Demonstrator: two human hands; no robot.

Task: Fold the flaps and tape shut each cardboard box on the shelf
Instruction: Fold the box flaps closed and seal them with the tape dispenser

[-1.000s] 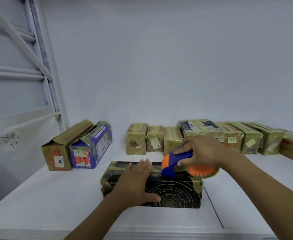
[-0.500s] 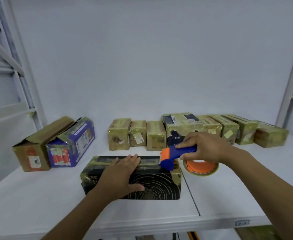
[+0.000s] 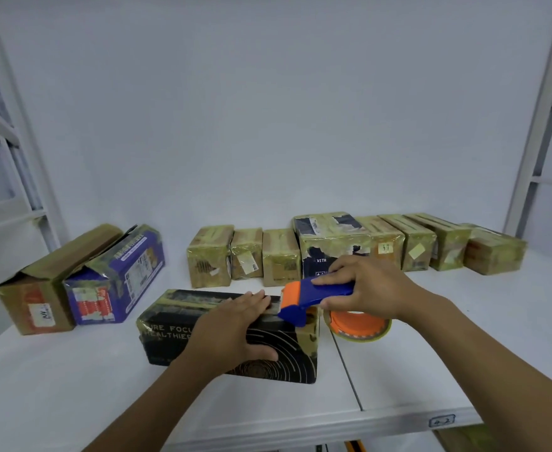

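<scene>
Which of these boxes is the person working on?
The black box with white circles, alone at the front: the left hand presses its top, the tape dispenser touches it.

Closed black box (image 3: pixel 167 331), blue-orange tape dispenser (image 3: pixel 313 293) on its top right end.

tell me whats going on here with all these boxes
A person is taping the black box at the front of the shelf. The left grip presses flat on its top. The right grip holds a tape dispenser at the box's right end. Taped boxes line the back; a brown box at the far left looks unsealed.
</scene>
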